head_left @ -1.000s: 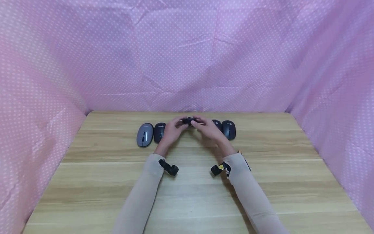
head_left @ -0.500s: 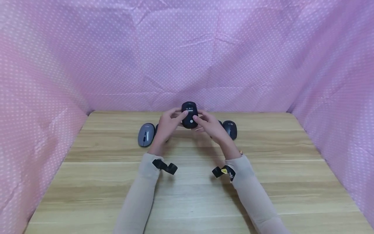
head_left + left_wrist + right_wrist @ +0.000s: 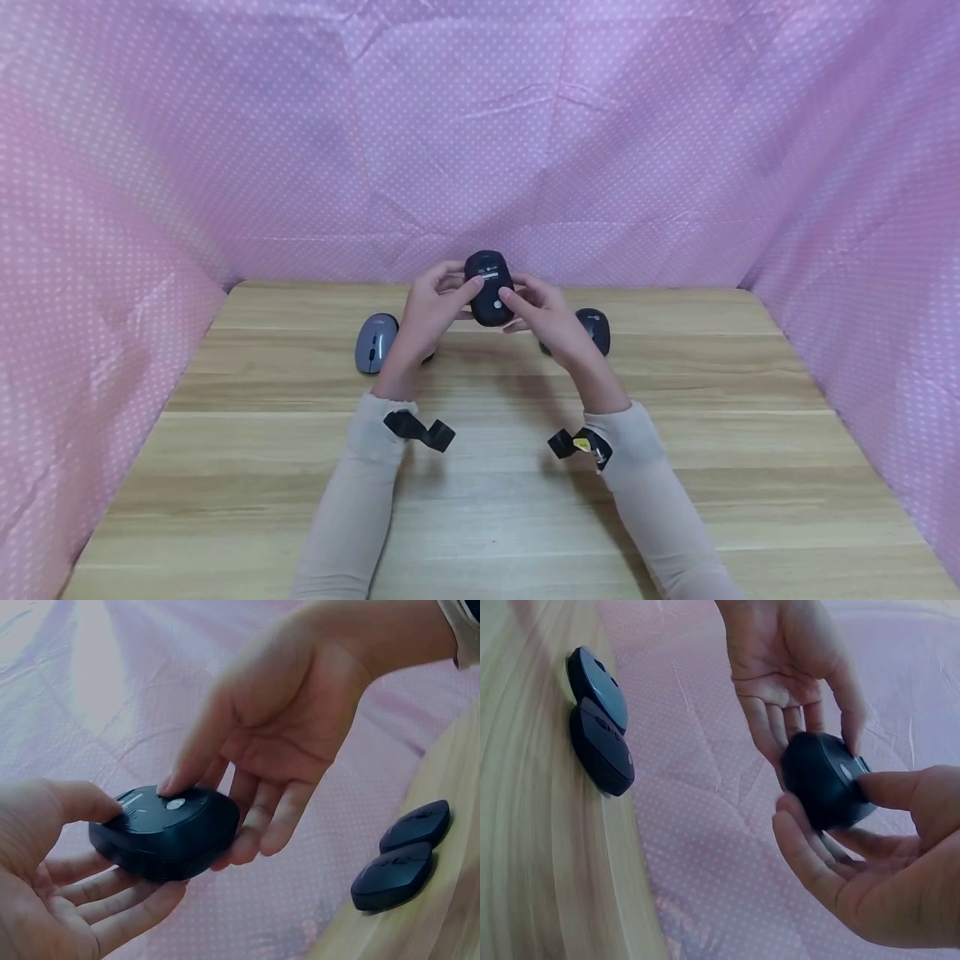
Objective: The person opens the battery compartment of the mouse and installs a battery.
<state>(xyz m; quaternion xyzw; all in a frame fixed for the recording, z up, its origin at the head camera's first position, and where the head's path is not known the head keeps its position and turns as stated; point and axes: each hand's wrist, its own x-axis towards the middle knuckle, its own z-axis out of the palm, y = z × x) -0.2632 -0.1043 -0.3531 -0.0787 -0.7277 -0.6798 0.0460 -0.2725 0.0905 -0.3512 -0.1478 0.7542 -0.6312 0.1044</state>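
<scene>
A black computer mouse [image 3: 489,265] is held up above the far edge of the table, its underside with a label and a pale round spot facing the head camera. My left hand [image 3: 429,312] grips it from the left, thumb on the underside and fingers behind. From the other side my right hand [image 3: 551,321] pinches it, thumb near the pale spot. In the left wrist view the mouse [image 3: 169,829] lies between both hands' thumbs and fingers. The right wrist view shows the same mouse [image 3: 825,780], slightly blurred.
On the wooden table [image 3: 480,500], a grey mouse [image 3: 375,343] lies left of my hands, with a dark mouse [image 3: 600,746] beside it. To the right sit two black mice [image 3: 394,874], partly hidden by my right hand in the head view. Pink dotted cloth [image 3: 480,150] surrounds the table.
The mouse has risen from near the tabletop and been turned so its underside faces the head camera. Both hands moved up with it, keeping their hold.
</scene>
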